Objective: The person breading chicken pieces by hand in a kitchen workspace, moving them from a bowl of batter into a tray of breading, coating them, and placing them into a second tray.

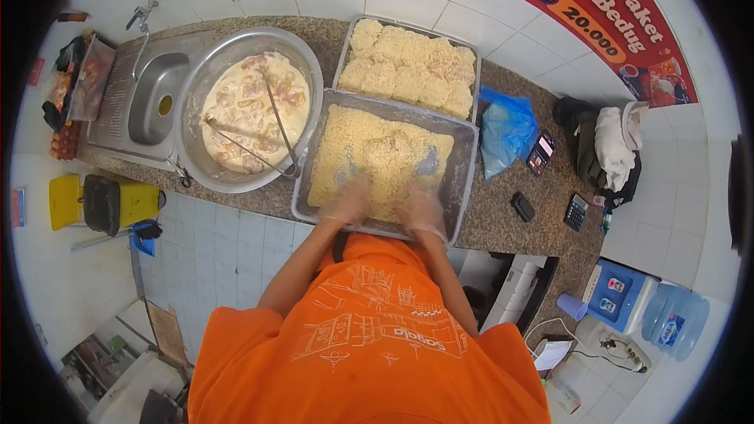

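Note:
My left hand [347, 203] and my right hand [420, 212], both in clear plastic gloves, reach into a grey plastic tub [464, 188] of pale breadcrumbs [336, 135]. Their fingertips are sunk in the crumbs, so I cannot see whether they grip anything. Between and beyond them is a crumb-covered lump [392, 150]. Bare patches of the tub's bottom show on either side of it. Behind, a second tray [478, 79] holds several breaded pieces [406, 68]. At left, a large metal basin [191, 147] contains pieces in creamy batter [253, 115], with metal tongs [280, 115] leaning across it.
A steel sink [159, 100] adjoins the basin on the left. Right of the tubs are a blue plastic bag [506, 129], a phone [541, 153], a small black object [522, 206] and a calculator [576, 212]. A water dispenser [618, 294] stands at far right. The granite counter's front edge runs before me.

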### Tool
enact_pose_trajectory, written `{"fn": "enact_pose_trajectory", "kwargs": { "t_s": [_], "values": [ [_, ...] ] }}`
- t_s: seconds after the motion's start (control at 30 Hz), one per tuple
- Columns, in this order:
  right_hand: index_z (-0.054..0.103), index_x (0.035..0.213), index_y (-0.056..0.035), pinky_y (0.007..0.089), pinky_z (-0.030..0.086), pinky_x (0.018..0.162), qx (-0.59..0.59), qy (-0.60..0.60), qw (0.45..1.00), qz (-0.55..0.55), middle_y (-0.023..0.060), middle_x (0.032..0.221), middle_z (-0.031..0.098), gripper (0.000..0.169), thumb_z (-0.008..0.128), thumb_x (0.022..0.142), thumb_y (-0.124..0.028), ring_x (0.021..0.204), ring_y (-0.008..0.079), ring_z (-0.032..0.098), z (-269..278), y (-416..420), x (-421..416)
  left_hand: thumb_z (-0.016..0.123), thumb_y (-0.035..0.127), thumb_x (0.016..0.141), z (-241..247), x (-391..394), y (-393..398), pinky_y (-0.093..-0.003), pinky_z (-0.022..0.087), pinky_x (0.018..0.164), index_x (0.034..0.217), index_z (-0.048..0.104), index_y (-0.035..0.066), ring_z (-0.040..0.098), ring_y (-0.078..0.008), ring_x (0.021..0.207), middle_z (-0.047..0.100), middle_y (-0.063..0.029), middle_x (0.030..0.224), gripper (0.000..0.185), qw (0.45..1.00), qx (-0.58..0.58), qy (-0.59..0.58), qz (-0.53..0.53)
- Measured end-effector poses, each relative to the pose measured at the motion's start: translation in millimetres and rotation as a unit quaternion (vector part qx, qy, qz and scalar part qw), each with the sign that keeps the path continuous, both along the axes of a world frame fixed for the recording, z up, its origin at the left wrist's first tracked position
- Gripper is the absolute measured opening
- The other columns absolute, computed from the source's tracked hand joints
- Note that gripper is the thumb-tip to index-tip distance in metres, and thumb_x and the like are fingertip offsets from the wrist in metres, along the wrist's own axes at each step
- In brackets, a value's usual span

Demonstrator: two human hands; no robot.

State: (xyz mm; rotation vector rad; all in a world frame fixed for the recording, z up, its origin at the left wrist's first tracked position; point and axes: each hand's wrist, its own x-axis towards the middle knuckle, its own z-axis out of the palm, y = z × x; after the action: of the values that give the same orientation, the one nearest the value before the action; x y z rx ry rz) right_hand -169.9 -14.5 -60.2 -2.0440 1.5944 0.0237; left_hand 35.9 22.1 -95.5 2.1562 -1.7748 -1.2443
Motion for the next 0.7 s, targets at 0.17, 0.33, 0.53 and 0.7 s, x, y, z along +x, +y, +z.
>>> {"fn": "enact_pose_trajectory", "kwargs": {
  "t_s": [0.17, 0.33, 0.53, 0.7],
  "values": [
    [0.073, 0.106, -0.0022, 0.0521, 0.057, 0.097, -0.02, -0.095, 0.989, 0.112, 0.0241, 0.115, 0.074, 0.024, 0.072, 0.091, -0.021, 0.11, 0.0432, 0.071, -12.1, -0.3, -6.9, 0.061, 0.006, 0.094, 71.4, 15.5, -6.9, -0.0548, 0.058, 0.099, 0.125, 0.07, -0.002, 0.072, -0.0487, 0.114, 0.074, -0.0306, 0.12, 0.034, 0.992, -0.004, -0.087, 0.087],
    [0.075, 0.106, -0.004, 0.0482, 0.059, 0.091, -0.02, -0.03, 0.985, 0.171, 0.0253, 0.109, 0.075, 0.022, 0.076, 0.089, -0.017, 0.1, 0.0427, 0.073, -37.4, -4.2, 12.3, 0.065, 0.013, 0.096, 68.3, 20.4, -7.1, -0.0528, 0.059, 0.099, 0.119, 0.074, 0.0, 0.073, -0.0447, 0.114, 0.075, -0.0292, 0.121, 0.028, 0.995, -0.018, -0.089, 0.043],
    [0.074, 0.129, -0.0002, 0.033, 0.058, 0.085, 0.258, -0.178, 0.939, -0.142, 0.0096, 0.108, 0.078, 0.037, 0.075, 0.094, -0.012, 0.095, 0.0204, 0.073, 21.0, -29.6, -1.7, 0.074, 0.02, 0.094, 49.4, 20.2, 8.0, -0.0461, 0.06, 0.096, 0.122, 0.077, 0.002, 0.076, -0.0396, 0.111, 0.078, -0.0231, 0.12, 0.034, 0.983, -0.114, 0.038, 0.139],
    [0.07, 0.131, 0.0055, 0.0309, 0.057, 0.085, 0.35, -0.321, 0.854, -0.212, 0.0123, 0.106, 0.078, 0.04, 0.073, 0.093, -0.006, 0.099, 0.0156, 0.074, 23.5, -34.3, -17.9, 0.075, 0.019, 0.094, 31.0, 19.0, 16.5, -0.0446, 0.06, 0.09, 0.121, 0.079, 0.006, 0.077, -0.0407, 0.106, 0.079, -0.0223, 0.115, 0.03, 0.951, -0.193, 0.069, 0.233]
  ]
}}
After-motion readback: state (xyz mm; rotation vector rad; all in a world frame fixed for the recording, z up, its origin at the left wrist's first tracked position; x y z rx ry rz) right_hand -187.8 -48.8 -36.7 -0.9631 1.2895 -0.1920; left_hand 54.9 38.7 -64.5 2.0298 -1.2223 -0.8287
